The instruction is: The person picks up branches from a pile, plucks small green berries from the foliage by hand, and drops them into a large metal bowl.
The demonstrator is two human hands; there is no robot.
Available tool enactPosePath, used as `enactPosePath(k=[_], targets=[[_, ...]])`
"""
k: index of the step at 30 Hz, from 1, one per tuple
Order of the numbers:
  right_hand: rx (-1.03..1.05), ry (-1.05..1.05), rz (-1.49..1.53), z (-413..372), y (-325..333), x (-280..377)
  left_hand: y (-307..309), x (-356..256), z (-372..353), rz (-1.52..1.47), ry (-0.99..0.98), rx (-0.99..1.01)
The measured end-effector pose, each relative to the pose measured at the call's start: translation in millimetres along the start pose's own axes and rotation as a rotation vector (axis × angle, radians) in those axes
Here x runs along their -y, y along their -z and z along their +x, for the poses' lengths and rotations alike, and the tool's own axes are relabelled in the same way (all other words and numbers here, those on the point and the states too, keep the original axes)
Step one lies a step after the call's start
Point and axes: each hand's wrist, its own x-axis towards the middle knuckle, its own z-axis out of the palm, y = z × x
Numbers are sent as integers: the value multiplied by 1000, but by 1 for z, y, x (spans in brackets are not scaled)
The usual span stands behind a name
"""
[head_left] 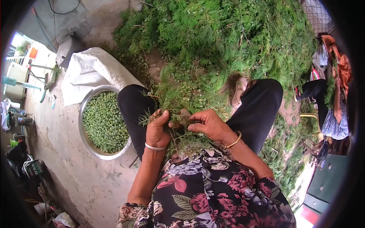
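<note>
Over my lap, my left hand (157, 131) is closed round an evergreen sprig (173, 102) with feathery, scale-like leaves. The sprig's tips point away from me, and thin twigs stick out past the thumb. My right hand (210, 123) meets it from the other side, thumb and fingers pinched on the foliage; any small piece between those fingertips is too small to make out. More loose green foliage (194, 142) lies on my lap below the hands. To the left of my knee, a metal basin (108, 156) holds many small green cones (104, 123).
A large heap of cut evergreen branches (228, 38) covers the floor ahead. Behind the basin lies a white woven sack (91, 68). At the right sits another person (336, 121), partly visible, near a dark green cabinet (325, 180). Assorted household items line the left edge.
</note>
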Motion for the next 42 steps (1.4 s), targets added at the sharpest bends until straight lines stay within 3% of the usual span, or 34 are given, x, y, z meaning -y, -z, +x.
enactPosePath(k=[2,5,6,7,8,9,13,14,18,21,25,31,33,35,38,39,41,42], targets=[[-59,-62,152,-3,-2,1,4,-2,-1,-30,-42,-14],[-59,-2,186,-2,-4,-9,14,-9,2,-127,128,223],[-63,0,186,-3,-1,-8,16,-11,0,-165,126,201],[-120,-153,387,-5,6,-5,14,-15,-1,-162,128,204],[-175,-307,587,-6,12,-3,9,-22,-4,-278,197,388],[-176,-306,588,-5,17,-6,7,-27,-6,-394,265,570],[-287,-276,664,3,24,-6,11,-26,-3,-385,195,693],[-281,-257,682,7,23,-6,5,-23,-9,-375,157,634],[-192,-230,662,26,21,11,-13,-9,-17,-626,269,804],[-153,-206,758,39,16,18,-15,-4,-15,-623,335,912],[-138,-227,849,48,12,35,-24,-1,-21,-585,349,845],[-141,-141,682,59,8,30,-30,4,-30,-550,345,734],[-416,-132,701,56,8,30,-27,4,-33,-556,318,671],[-506,-110,634,55,20,12,-16,2,-30,-503,289,530],[-587,252,221,63,34,-5,-1,-2,-26,-408,229,564],[-574,-158,707,55,43,-5,1,-7,-25,-416,221,566],[-586,-133,812,48,72,-25,0,-23,-21,-457,84,743],[-605,-112,927,46,82,-32,8,-32,-19,-399,85,660]])
